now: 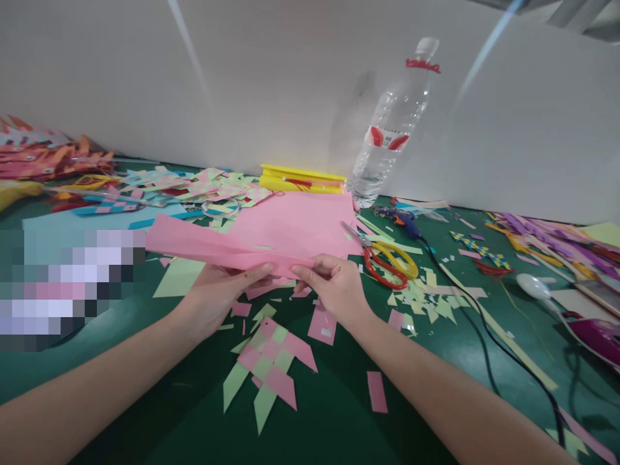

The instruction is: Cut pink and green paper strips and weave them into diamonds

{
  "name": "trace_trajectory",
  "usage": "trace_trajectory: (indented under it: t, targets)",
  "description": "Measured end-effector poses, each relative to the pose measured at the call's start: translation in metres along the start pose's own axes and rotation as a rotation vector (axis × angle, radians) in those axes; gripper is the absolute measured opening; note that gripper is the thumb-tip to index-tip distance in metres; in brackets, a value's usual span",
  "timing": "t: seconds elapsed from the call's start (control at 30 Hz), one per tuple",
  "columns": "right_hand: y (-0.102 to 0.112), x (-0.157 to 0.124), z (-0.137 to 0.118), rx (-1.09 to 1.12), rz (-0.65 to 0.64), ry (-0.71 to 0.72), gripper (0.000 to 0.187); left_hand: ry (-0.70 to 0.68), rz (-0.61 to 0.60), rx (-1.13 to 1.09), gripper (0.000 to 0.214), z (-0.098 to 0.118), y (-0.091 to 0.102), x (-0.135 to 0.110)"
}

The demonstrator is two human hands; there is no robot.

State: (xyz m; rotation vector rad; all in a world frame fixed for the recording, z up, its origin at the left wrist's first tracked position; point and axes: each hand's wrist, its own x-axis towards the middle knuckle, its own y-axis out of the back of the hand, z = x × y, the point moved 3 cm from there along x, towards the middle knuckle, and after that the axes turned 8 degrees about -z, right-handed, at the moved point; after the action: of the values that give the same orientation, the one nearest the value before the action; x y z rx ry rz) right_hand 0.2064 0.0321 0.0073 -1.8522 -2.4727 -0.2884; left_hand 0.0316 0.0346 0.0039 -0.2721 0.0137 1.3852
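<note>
**Fingers (256, 276) of both hands pinched on folded pink paper**

Your left hand (217, 294) grips the folded pink paper (196, 244) near its lower edge, thumb laid on top and the other fingers largely hidden beneath. Your right hand (339, 287) pinches the same piece at its right end, thumb and forefinger drawn close together. The two thumb tips point at each other, near but apart.

The piece sits between your hands, just in front of a flat pink sheet (300, 219), its left end reaching out past your left wrist. Whether piece and sheet are joined cannot be determined.

Directly below your hands, on the green tabletop (184, 420), lies a woven pink-and-green piece (266, 358) with pointed strips spread toward you. A pink rectangle (376, 391) lies to its right.

Just beyond your right hand are scissors (369, 244) with one red and one yellow handle, the blades over the right edge of the sheet. Paper scraps (426, 297) are strewn beside them. A blue glue gun (407, 224) lies behind, its black cord running toward you.

At the rear, a clear bottle (387, 139) stands near the wall (271, 84); to its left lies a folded yellow piece (271, 179). At far left, one patch is pixelated and unreadable.
</note>
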Motion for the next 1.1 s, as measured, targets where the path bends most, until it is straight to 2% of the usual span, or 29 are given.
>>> trace_trajectory:
  t: [0.1, 0.43, 0.67, 0.9, 1.1]
  targets:
    - [-0.0005, 0.0003, 0.0002, 0.006, 0.0, -0.017, 0.021, 0.018, 0.076, 0.021, 0.023, 0.0015, 0.0013, -0.0007]
    - [-0.0007, 0.0018, 0.0003, 0.017, -0.017, -0.035, 0.026, 0.009, 0.053, 0.021, 0.026, 0.0023, 0.001, -0.001]
    - [-0.0011, 0.0036, 0.0018, 0.068, -0.044, -0.037, 0.022, 0.037, 0.146, 0.073, 0.029, 0.0005, 0.0033, 0.0011]
    - [-0.0034, 0.0033, 0.001, 0.089, -0.037, -0.08, 0.019, 0.0, 0.128, 0.064, 0.026, -0.0011, 0.0061, 0.0026]
    - [-0.0021, 0.0042, 0.0022, 0.1, -0.05, -0.05, 0.019, 0.011, 0.153, 0.09, 0.027, -0.0019, 0.0071, 0.0038]
